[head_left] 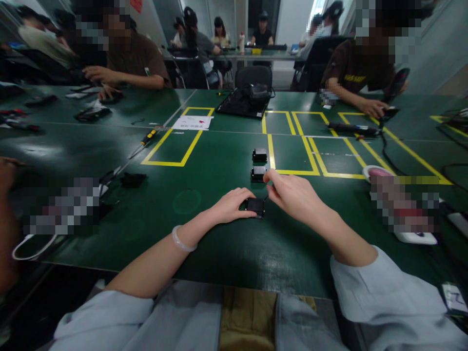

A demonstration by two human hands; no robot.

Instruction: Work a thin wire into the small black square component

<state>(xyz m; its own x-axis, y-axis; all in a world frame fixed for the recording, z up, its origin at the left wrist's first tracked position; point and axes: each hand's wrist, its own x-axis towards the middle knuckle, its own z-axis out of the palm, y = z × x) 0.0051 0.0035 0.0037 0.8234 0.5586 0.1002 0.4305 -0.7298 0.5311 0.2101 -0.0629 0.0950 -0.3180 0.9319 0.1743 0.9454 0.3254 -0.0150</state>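
A small black box-like part [255,206] lies on the green table [219,243] right in front of me. My left hand [232,206] grips its left side with curled fingers. My right hand [288,191] hovers at its right side with fingers pinched together; whether something tiny is in the pinch I cannot make out. Two more black parts, one [259,174] just beyond my right fingertips and one [259,155] farther back, stand in a line. A pale bangle [182,241] circles my left wrist.
Yellow tape rectangles [175,146] mark the table. A yellow-handled screwdriver [148,138], a paper sheet [192,122] and a black tray [243,103] lie farther back. Another black part [133,179] sits at left. Other people work at the far left, far right and a back table.
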